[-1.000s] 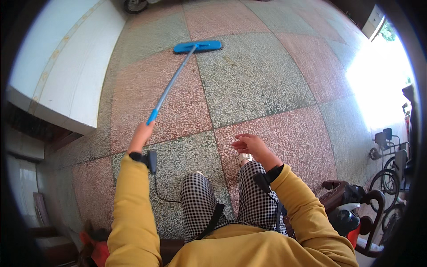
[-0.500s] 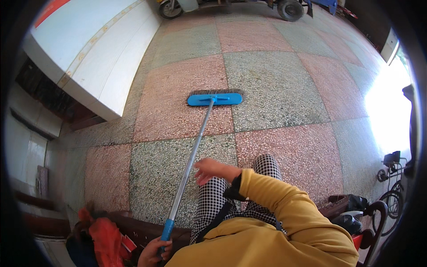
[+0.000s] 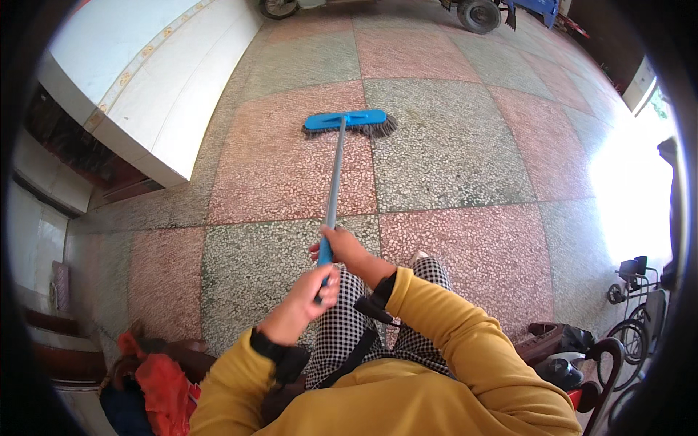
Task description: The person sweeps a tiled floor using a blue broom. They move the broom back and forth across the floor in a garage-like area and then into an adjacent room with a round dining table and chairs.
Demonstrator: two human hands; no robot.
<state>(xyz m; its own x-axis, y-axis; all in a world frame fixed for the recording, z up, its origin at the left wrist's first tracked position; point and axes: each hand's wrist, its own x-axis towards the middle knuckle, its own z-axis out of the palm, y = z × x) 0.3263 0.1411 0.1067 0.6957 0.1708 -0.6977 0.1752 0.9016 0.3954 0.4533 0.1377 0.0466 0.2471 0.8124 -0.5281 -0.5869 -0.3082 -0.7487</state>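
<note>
A long broom (image 3: 336, 171) with a blue head, dark bristles and a metal pole reaches straight out in front of me. Its head is over a pink floor square, with the bristles showing along its near side and right end; whether they touch the floor I cannot tell. My left hand (image 3: 311, 292) is closed round the end of the blue grip, close to my knees. Just ahead of it, my right hand (image 3: 345, 248) wraps the pole at the top of that grip, fingertips showing on its left side.
A white tiled partition (image 3: 156, 91) juts in on the left. A vehicle wheel (image 3: 479, 14) stands at the far end of the pink and green floor (image 3: 451, 145). Red cloth (image 3: 161, 385) lies low on the left. A dark wheeled frame (image 3: 631, 330) stands on the right.
The broom head has moved farther away and is tilted, showing more bristles. My left hand has come up and forward with the grip. My right hand, empty before, now holds the pole.
</note>
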